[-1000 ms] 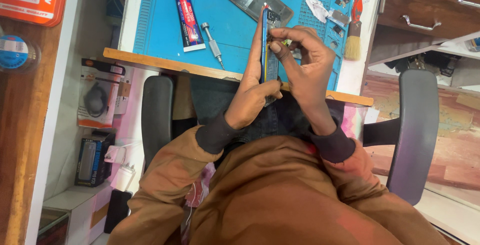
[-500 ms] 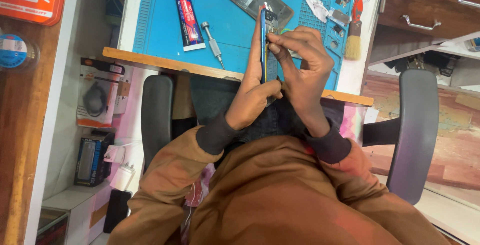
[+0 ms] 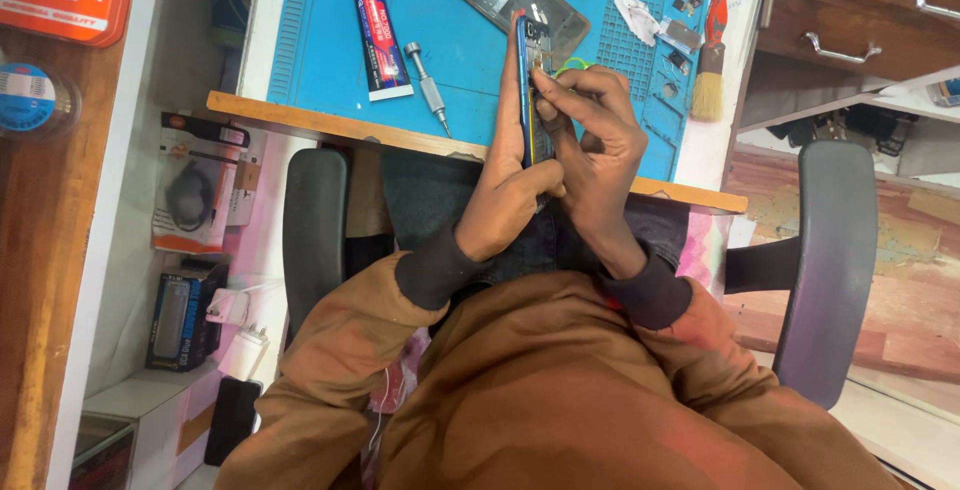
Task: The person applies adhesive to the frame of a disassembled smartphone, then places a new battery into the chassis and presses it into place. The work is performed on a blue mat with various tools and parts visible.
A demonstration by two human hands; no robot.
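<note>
My left hand [image 3: 508,195] grips an opened phone body [image 3: 530,80] on edge, its blue side frame toward me, held above the near edge of the blue work mat [image 3: 320,40]. My right hand [image 3: 592,140] curls against the phone's right side, fingertips pinched near its upper part. A bit of green shows just past those fingertips; what it is I cannot tell. Both wrists sit over my lap in brown sleeves.
On the mat lie a glue tube [image 3: 376,25], a small screwdriver [image 3: 428,87], a detached phone back panel [image 3: 520,0], a brush [image 3: 710,70] and several tiny parts. Chair armrests [image 3: 315,240] flank me. Wooden drawers [image 3: 860,20] stand at right, boxed goods at left.
My right-hand fingers have shifted slightly on the phone's upper part. The phone and left hand stay where they were.
</note>
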